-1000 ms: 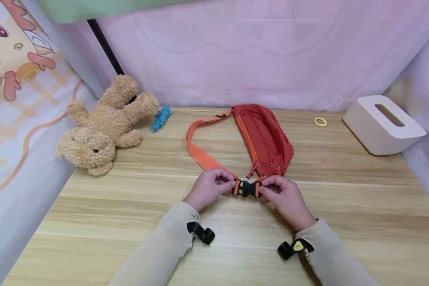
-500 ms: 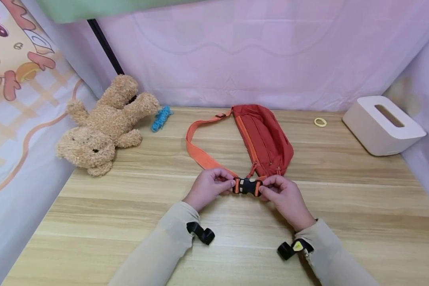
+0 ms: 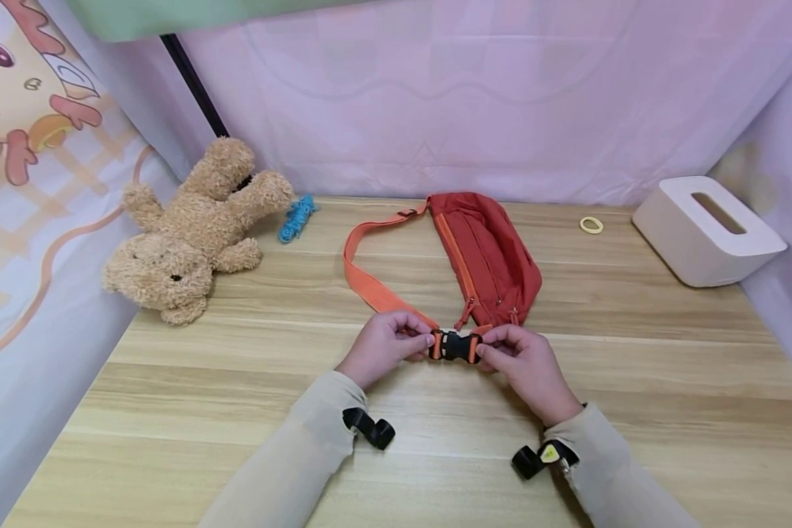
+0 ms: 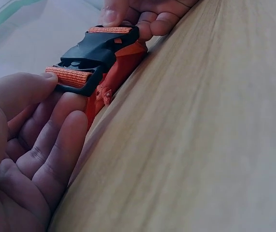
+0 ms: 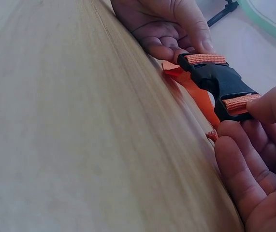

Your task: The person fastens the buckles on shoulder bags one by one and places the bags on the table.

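Observation:
A black side-release buckle with orange webbing through both ends is held between the two hands, its two halves joined in line. My left hand pinches the left end between thumb and fingers. At the other end, the right hand pinches with its thumb on the orange webbing. Both wrist views show the buckle tilted, close over the table. Behind it lies a red waist bag with zips, and its orange strap loops out to the left.
A teddy bear lies at the left beside a blue bundle of cord. Toward the back right are a pale yellow ring and a white tissue box. Fabric walls enclose the wooden table.
The light gaps in the left part of the buckle have narrowed, its halves now closer together. Both hands keep their hold and have barely moved.

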A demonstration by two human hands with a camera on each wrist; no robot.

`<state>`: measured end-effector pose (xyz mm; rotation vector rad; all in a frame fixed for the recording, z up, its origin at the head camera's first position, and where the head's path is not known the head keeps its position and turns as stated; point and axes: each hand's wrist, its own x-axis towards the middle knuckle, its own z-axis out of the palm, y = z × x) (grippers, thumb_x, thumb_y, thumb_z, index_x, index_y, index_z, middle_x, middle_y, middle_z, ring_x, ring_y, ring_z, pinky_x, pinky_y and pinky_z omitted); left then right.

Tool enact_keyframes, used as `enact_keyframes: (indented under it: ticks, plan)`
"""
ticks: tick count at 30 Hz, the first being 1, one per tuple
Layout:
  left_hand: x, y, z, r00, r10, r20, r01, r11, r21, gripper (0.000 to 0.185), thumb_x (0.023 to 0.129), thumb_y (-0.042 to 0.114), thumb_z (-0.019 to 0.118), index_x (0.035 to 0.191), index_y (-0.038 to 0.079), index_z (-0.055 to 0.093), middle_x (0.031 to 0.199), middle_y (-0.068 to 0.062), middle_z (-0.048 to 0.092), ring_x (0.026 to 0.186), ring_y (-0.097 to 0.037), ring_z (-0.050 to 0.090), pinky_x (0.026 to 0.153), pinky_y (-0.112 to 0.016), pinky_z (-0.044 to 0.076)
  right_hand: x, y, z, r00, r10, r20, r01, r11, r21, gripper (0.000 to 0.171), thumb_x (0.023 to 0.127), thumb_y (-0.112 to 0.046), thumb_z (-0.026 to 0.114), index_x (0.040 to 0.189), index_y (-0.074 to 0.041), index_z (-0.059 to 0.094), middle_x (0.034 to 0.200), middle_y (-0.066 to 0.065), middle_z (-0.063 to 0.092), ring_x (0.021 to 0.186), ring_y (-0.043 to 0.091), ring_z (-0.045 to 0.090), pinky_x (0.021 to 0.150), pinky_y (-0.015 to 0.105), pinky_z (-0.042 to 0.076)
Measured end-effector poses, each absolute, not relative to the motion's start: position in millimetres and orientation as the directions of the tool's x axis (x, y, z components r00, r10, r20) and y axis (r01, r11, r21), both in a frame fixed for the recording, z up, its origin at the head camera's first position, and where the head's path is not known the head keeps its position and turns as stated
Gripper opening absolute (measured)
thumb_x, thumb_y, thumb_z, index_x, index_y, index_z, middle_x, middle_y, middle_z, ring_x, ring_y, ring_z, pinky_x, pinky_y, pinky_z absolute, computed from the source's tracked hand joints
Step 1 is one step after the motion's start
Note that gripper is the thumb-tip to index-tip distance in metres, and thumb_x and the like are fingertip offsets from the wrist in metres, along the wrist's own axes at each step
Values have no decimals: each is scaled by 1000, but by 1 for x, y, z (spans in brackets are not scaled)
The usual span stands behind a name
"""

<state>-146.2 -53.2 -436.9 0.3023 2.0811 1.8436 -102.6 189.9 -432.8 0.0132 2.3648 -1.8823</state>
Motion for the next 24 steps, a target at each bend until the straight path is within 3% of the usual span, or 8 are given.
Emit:
enact_keyframes:
  ticks: [24]
  plan:
    - [-144,-53,-434,-919,384,-85,-9,196,981,7,91,5,73,96,1,70,90,-7,71,75,-15,69,69,-32,60,-101,189,-432,-992,-72,-105,85,243,-966,17,90,-7,74,101,5,68,104,16,70,75,16,70,69,27,58]
